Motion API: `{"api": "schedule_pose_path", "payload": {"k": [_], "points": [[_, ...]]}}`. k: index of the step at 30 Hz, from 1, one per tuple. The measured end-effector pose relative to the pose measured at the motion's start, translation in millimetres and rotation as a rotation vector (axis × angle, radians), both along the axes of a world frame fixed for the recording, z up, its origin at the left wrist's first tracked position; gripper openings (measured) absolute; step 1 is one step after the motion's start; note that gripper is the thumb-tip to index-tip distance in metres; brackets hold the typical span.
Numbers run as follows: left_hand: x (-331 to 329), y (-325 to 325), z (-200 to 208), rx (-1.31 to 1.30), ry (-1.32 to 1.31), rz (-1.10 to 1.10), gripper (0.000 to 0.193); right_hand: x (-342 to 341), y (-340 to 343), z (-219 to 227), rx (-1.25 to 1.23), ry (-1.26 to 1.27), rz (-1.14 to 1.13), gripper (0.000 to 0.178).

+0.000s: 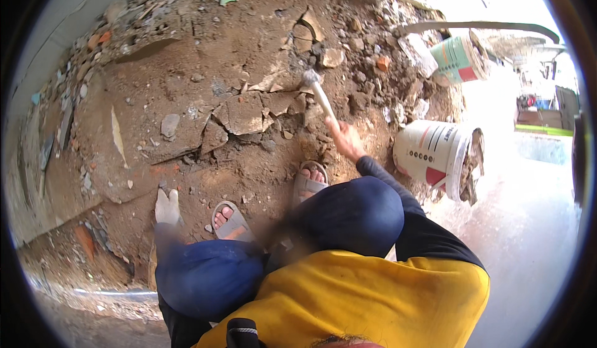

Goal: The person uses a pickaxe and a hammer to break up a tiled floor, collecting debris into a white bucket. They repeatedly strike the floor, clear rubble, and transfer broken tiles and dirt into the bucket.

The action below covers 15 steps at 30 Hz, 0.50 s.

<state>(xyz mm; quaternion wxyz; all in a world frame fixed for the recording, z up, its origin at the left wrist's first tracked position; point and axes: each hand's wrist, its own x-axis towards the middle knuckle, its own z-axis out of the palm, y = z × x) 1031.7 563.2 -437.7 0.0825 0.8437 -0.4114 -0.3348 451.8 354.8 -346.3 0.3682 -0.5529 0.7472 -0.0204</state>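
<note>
My right hand [348,141], bare below a dark sleeve, is closed round the light handle of a hammer [320,96]. The grey hammer head is down against the broken ground, beside cracked slabs [241,113] of concrete or hard earth. Past my left knee, my left hand [166,207] shows in a pale glove, its fingers stretched downward over the dirt. Nothing shows in that hand. Loose stones and a flat broken piece [333,58] lie around the hammer head.
Two buckets lie tipped on my right: a white one [429,155] holding rubble and a green-and-white one [457,60] farther off. A long dark bar [485,25] crosses beyond them. Walls [43,56] stand left. My sandalled feet [311,177] are close to the cracked slabs.
</note>
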Motion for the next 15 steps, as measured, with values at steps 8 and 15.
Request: {"api": "schedule_pose_path", "payload": {"k": [8, 15], "points": [[3.5, -3.3, 3.9, -0.024, 0.07, -0.031, 0.071, -9.7, 52.3, -19.8, -0.088, 0.14, 0.062, 0.074], [1.6, -12.1, 18.7, 0.034, 0.121, -0.07, 0.064, -11.4, -118.8, -32.9, -0.057, -0.229, -0.084, 0.093]]}}
